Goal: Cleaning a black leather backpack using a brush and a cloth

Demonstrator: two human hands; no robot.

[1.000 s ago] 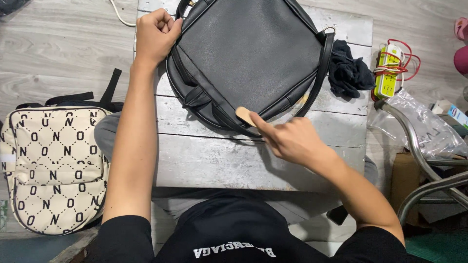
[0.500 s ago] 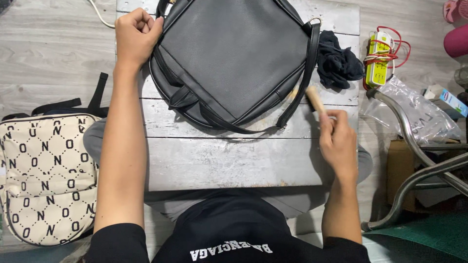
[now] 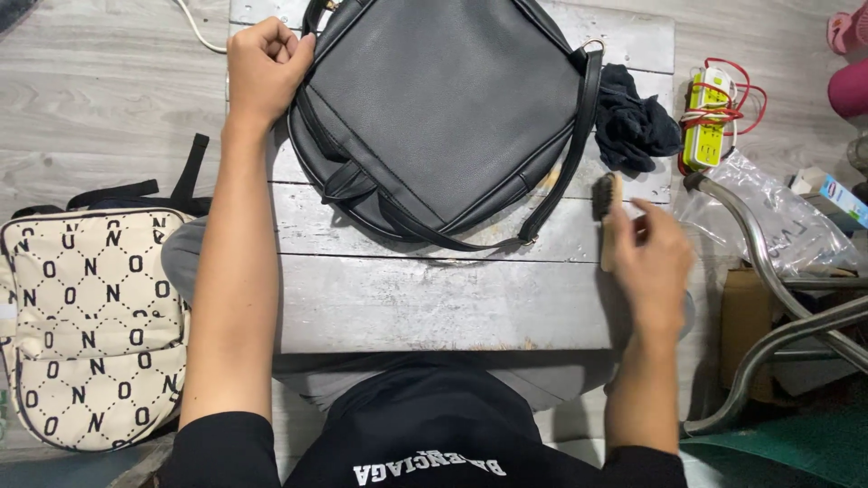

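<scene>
A black leather bag (image 3: 448,99) lies flat on a worn white wooden table (image 3: 434,298), its strap (image 3: 561,172) trailing down the right side. My left hand (image 3: 265,63) is closed in a fist on the bag's upper left edge. A small wooden brush (image 3: 606,212) with dark bristles lies on the table's right side, just right of the strap. My right hand (image 3: 658,262) is at the brush handle with loose, blurred fingers; whether it still grips the brush I cannot tell.
A crumpled black cloth (image 3: 636,122) lies at the table's upper right. On the floor to the right are a yellow-green power strip with red cord (image 3: 710,122), a clear plastic bag (image 3: 768,217), metal chair tubes (image 3: 778,316) and a cardboard box (image 3: 746,316). A cream patterned backpack (image 3: 90,325) sits at left.
My right hand carried the brush from the bag's lower edge over to the table's right side and lowered it onto the boards. The left hand stayed on the bag.
</scene>
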